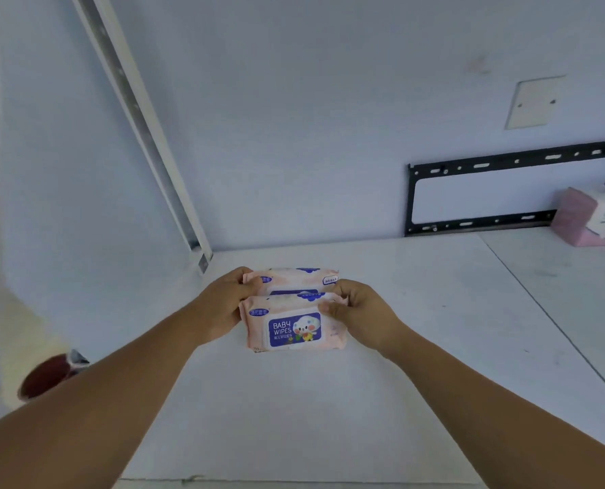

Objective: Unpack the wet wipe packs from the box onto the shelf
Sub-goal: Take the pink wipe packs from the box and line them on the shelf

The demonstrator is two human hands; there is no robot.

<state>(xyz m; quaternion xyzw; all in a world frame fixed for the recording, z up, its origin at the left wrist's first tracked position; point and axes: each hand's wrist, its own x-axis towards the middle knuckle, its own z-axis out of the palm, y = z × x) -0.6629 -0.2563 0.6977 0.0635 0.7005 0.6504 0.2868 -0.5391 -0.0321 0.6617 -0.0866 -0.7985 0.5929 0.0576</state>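
Two pink baby wipe packs lie on the white shelf [329,400], one behind the other. The near pack [294,326] shows a blue "BABY WIPES" label facing up. The far pack [294,278] sits just behind it, partly covered. My left hand [223,305] grips the left ends of both packs. My right hand [361,308] pinches the right end of the near pack, its fingers curled at the seam between the two. The box is not in view.
A pink and white tissue package [592,217] stands at the back right of the shelf. A black metal bracket [505,164] is fixed to the wall behind. A white upright rail [142,128] rises at the shelf's back left. A dark red object [47,377] lies below left.
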